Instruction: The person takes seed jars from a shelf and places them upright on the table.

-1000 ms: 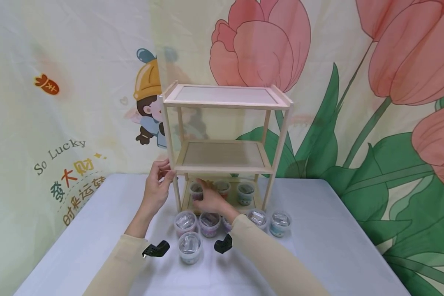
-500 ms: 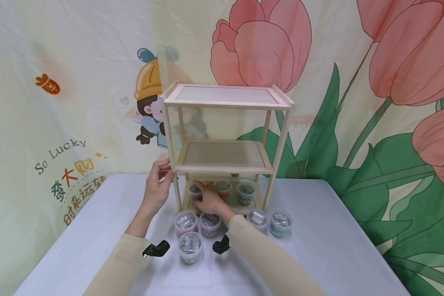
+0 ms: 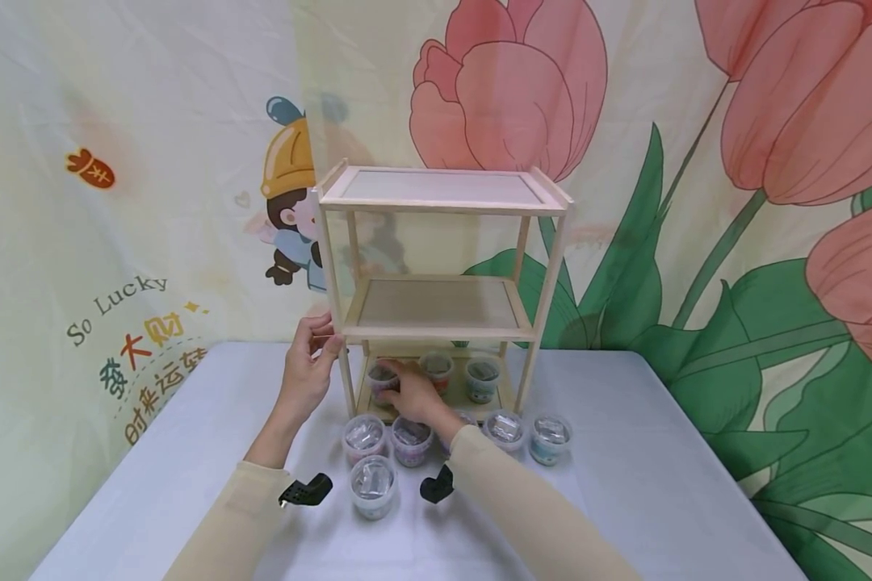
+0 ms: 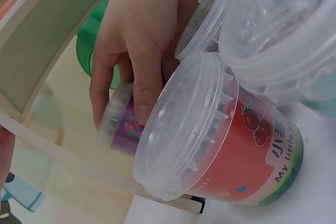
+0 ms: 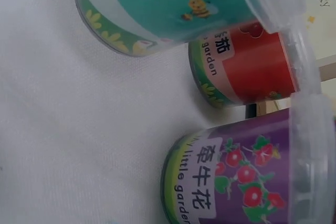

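A three-tier wooden shelf [image 3: 439, 319] stands at the back of the white table [image 3: 661, 452]. My left hand [image 3: 311, 363] grips its front left post at the middle tier. My right hand [image 3: 410, 391] reaches into the bottom tier, with its fingers curled round a small purple tub [image 3: 379, 381] at the left end. In the left wrist view the right hand's fingers [image 4: 142, 72] pinch that purple tub [image 4: 123, 129] by its clear lid, behind a red tub [image 4: 231, 156]. Two more lidded tubs [image 3: 436, 368] [image 3: 482, 379] stand on the same tier.
Several lidded tubs stand on the table before the shelf, among them one at the front [image 3: 373, 484] and one at the right [image 3: 550, 438]. The right wrist view shows a teal tub [image 5: 168, 3], a red tub [image 5: 247, 72] and a purple tub [image 5: 236, 177]. A printed backdrop hangs behind.
My right hand has slid a little left and deeper into the bottom tier, closing over the purple tub. My left hand has stayed on the post.
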`<state>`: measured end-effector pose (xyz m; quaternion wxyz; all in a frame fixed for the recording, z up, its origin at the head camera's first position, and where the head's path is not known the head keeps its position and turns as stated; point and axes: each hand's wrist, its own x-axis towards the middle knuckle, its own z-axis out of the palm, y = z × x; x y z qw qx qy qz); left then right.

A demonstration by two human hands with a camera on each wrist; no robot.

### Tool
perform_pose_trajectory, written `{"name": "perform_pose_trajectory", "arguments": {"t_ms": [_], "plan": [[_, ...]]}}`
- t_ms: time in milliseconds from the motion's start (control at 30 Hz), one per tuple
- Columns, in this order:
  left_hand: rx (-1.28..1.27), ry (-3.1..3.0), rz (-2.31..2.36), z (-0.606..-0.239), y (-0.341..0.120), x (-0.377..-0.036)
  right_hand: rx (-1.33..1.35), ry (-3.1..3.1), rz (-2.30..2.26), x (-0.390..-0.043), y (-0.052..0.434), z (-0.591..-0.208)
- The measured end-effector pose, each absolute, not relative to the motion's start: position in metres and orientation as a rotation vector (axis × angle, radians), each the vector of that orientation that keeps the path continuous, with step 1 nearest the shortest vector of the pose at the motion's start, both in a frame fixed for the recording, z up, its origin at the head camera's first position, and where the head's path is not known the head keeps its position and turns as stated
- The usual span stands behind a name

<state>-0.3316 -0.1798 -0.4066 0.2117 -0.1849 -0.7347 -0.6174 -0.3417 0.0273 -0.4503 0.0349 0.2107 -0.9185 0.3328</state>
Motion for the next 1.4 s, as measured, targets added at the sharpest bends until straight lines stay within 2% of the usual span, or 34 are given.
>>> {"name": "perform_pose_trajectory", "arguments": {"t_ms": [500, 867, 1400], "plan": [[-0.505, -2.014, -1.715, -0.408, -0.182, -0.331, 0.839, -2.686, 1.092, -0.318, 0.05, -0.425], [-0.515, -2.033, -1.706, -0.406, -0.18, -0.331, 0.941, -2.608, 1.134, -0.282, 0.076, -0.408], [-0.523, -2.029, -1.705, -0.406, -0.178, -0.332, 0.936, -2.689, 1.224, -0.229, 0.118, -0.413]]}}
